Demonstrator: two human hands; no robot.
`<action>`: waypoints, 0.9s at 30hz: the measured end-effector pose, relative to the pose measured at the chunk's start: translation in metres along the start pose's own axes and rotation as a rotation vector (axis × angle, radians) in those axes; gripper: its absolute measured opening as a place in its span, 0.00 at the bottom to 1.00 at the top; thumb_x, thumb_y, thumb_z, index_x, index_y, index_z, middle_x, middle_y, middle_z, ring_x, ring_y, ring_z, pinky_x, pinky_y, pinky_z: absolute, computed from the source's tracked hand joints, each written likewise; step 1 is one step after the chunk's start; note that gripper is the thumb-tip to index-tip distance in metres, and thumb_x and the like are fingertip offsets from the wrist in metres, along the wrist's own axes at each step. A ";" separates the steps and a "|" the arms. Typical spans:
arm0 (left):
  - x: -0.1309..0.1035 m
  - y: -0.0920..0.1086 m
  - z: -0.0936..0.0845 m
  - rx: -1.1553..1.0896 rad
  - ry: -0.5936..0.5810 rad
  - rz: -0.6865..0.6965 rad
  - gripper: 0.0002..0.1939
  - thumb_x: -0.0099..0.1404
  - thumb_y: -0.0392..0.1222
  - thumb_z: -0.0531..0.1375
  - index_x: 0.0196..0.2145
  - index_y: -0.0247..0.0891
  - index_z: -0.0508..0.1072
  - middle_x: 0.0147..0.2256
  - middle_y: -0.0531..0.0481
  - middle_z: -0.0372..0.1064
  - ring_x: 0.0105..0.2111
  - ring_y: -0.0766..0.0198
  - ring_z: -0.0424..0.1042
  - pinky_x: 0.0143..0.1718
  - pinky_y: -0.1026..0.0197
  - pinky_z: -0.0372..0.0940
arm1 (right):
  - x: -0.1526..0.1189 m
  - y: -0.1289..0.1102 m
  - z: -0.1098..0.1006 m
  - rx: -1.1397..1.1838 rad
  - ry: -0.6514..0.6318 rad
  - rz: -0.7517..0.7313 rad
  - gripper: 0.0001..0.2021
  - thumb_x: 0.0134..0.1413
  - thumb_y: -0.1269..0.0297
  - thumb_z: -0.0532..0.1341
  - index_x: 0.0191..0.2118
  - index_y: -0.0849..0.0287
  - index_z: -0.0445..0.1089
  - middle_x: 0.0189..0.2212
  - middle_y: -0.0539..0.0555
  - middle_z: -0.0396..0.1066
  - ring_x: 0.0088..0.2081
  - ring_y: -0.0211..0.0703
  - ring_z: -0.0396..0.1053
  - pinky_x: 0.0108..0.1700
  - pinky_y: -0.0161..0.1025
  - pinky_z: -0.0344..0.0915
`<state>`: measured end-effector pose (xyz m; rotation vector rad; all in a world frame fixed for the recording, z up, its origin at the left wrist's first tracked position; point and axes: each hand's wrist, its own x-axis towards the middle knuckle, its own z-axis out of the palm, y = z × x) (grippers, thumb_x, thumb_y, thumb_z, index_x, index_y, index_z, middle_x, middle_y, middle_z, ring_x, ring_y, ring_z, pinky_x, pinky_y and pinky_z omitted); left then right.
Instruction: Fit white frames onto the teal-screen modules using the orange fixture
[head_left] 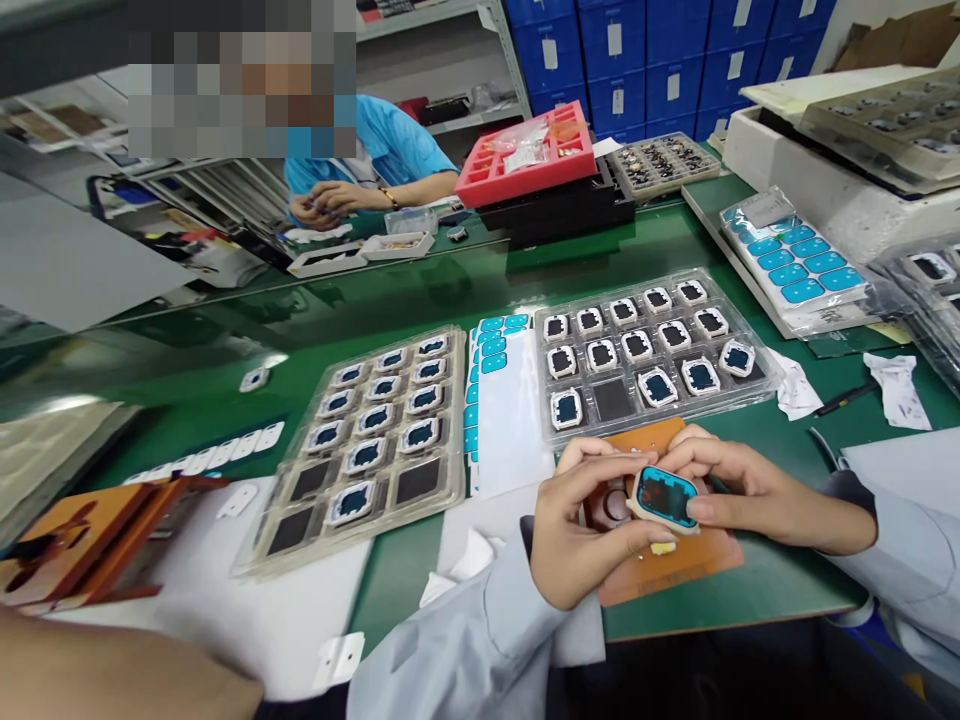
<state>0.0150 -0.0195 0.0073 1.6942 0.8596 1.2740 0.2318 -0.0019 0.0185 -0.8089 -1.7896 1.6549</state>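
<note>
Held part: a small white-framed part (664, 497) with a blue film on its face, tilted, just above an orange fixture board (675, 560) at the near edge of the green table (450, 290).
Left hand (581, 535): fingers curled close around the part's left side, thumb under it.
Right hand (739, 485): fingertips pinched on the part's top and right edge.
Tray behind the hands: a clear blister tray (652, 355) holding three rows of framed parts; one pocket in the near row shows empty and dark.
Tray to the left: a second clear tray (367, 440), its far rows filled with the same parts, several near pockets empty.
Between the trays: a white liner sheet (502, 410) with blue stickers along its left and top edge.
Right side: a bag of blue stickers (795, 265) lying on a grey tray.
Far side: a red tray (525, 155) stacked on black trays, blue bins (660, 60) behind, and a co-worker in a blue shirt (390, 145) with hands together.
</note>
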 end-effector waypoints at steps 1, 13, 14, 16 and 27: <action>0.001 0.000 -0.001 0.024 -0.002 0.022 0.23 0.54 0.48 0.72 0.48 0.48 0.76 0.42 0.47 0.76 0.42 0.58 0.70 0.42 0.56 0.68 | 0.000 0.000 0.001 0.029 -0.001 0.009 0.19 0.61 0.46 0.61 0.48 0.56 0.72 0.41 0.54 0.69 0.45 0.45 0.67 0.46 0.41 0.61; 0.017 -0.017 -0.004 0.291 -0.070 0.449 0.15 0.64 0.44 0.66 0.47 0.40 0.73 0.40 0.45 0.77 0.38 0.63 0.74 0.41 0.59 0.65 | 0.001 0.018 0.007 -0.123 0.231 -0.131 0.12 0.63 0.53 0.61 0.46 0.52 0.75 0.42 0.54 0.74 0.45 0.47 0.71 0.49 0.42 0.68; 0.017 -0.020 -0.004 0.293 -0.073 0.453 0.14 0.64 0.44 0.65 0.47 0.40 0.74 0.39 0.45 0.77 0.36 0.63 0.74 0.40 0.59 0.65 | 0.001 0.020 0.007 -0.151 0.251 -0.136 0.13 0.63 0.53 0.61 0.46 0.52 0.75 0.43 0.55 0.74 0.46 0.48 0.71 0.48 0.42 0.69; 0.018 -0.028 -0.006 0.290 -0.083 0.418 0.13 0.65 0.45 0.64 0.46 0.38 0.75 0.36 0.45 0.78 0.33 0.64 0.73 0.38 0.60 0.65 | 0.003 0.024 0.006 -0.222 0.283 -0.161 0.14 0.62 0.52 0.61 0.47 0.52 0.75 0.43 0.55 0.75 0.46 0.50 0.72 0.49 0.44 0.71; 0.030 -0.043 -0.006 0.272 -0.058 0.188 0.32 0.59 0.68 0.60 0.36 0.30 0.80 0.32 0.39 0.78 0.33 0.61 0.76 0.38 0.61 0.72 | 0.003 0.051 -0.018 -0.617 0.480 -0.429 0.10 0.55 0.51 0.61 0.42 0.29 0.76 0.36 0.51 0.77 0.39 0.59 0.77 0.34 0.47 0.79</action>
